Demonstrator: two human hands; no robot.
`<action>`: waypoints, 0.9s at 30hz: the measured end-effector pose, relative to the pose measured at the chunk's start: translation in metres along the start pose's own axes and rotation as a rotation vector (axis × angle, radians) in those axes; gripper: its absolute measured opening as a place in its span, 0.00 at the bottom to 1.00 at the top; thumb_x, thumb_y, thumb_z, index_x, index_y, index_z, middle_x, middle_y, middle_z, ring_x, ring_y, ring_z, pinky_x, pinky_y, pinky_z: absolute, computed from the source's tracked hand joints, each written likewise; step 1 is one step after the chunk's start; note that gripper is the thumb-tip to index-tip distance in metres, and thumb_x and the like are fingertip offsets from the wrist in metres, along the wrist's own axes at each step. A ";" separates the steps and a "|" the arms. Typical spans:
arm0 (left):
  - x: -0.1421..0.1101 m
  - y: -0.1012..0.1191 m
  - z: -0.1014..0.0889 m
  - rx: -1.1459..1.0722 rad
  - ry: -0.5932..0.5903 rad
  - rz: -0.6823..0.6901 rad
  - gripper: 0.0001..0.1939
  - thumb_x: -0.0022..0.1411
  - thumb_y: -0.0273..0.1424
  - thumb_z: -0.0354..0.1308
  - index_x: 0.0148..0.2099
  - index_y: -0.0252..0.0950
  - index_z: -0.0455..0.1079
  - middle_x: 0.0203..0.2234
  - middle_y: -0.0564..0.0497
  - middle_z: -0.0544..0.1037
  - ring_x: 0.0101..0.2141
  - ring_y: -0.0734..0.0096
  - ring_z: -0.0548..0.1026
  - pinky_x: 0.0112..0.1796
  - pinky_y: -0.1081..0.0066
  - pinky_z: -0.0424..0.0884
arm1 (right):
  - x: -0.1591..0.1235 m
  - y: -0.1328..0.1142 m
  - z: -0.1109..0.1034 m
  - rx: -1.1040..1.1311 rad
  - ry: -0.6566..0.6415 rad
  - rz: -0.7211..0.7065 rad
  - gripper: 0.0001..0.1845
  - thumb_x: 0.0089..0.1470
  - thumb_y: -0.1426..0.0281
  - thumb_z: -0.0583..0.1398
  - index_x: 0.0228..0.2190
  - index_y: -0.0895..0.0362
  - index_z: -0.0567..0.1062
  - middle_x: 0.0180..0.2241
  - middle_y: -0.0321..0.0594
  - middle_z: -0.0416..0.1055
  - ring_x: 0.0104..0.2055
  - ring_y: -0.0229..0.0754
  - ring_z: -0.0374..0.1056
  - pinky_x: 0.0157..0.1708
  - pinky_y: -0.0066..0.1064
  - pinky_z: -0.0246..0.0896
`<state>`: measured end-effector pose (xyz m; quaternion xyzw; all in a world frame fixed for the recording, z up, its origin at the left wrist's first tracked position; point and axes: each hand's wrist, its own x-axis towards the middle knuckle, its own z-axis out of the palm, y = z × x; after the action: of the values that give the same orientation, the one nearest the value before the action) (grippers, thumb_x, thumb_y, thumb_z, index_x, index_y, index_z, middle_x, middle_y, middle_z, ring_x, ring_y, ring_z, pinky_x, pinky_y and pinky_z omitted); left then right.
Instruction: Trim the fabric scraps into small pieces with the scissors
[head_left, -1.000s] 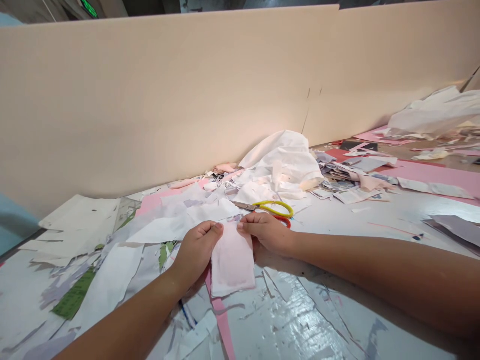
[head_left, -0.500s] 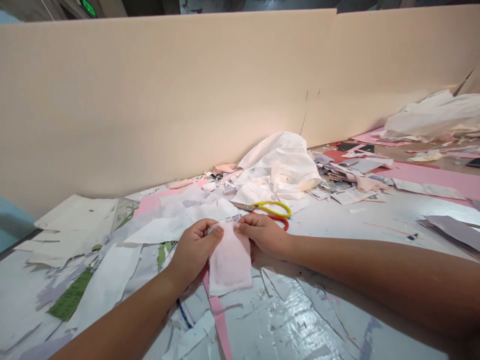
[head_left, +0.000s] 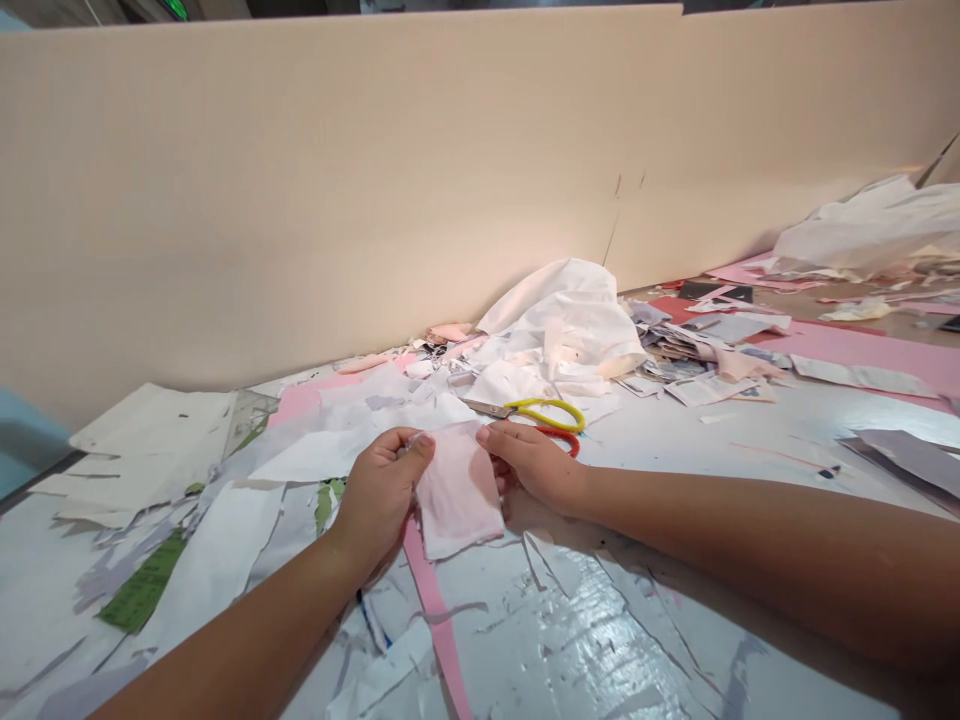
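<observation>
Left hand (head_left: 382, 495): thumb and fingers pinching the upper left edge of the pale pink cloth scrap (head_left: 457, 490).
Right hand (head_left: 532, 465): pinching the scrap's upper right edge.
Scrap: between both hands, over the paper-strewn bench (head_left: 600, 640).
Scissors (head_left: 529, 415): yellow and red handles, just beyond the scrap.
White cloth heap (head_left: 559, 325): farther beyond the scrap.

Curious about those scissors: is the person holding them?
No, the scissors lie on the paper scraps while the left hand and right hand grip a pale pink cloth piece.
</observation>
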<state>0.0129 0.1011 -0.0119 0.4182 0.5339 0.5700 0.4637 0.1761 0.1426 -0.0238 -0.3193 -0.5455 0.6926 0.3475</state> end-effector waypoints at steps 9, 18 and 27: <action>0.001 0.005 -0.003 -0.118 -0.159 -0.042 0.15 0.51 0.40 0.59 0.38 0.36 0.67 0.21 0.54 0.73 0.21 0.74 0.70 0.23 0.73 0.66 | 0.000 0.001 -0.002 -0.142 -0.010 0.029 0.10 0.44 0.66 0.62 0.23 0.58 0.67 0.15 0.30 0.62 0.14 0.30 0.57 0.13 0.21 0.51; -0.005 0.004 0.001 -0.123 -0.233 -0.089 0.20 0.49 0.35 0.62 0.45 0.34 0.67 0.28 0.49 0.78 0.27 0.64 0.75 0.29 0.65 0.71 | -0.004 -0.004 0.001 -0.065 -0.036 0.083 0.16 0.47 0.59 0.59 0.21 0.57 0.62 0.16 0.34 0.67 0.18 0.35 0.66 0.15 0.22 0.55; 0.000 0.006 -0.001 -0.166 -0.251 -0.138 0.13 0.52 0.33 0.60 0.40 0.33 0.67 0.27 0.48 0.78 0.29 0.64 0.76 0.30 0.64 0.73 | -0.004 -0.004 0.001 -0.016 -0.080 0.099 0.11 0.52 0.67 0.57 0.23 0.58 0.62 0.17 0.35 0.69 0.18 0.33 0.66 0.14 0.19 0.53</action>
<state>0.0113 0.1005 -0.0063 0.4088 0.4505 0.5223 0.5976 0.1785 0.1394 -0.0192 -0.3207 -0.5480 0.7168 0.2882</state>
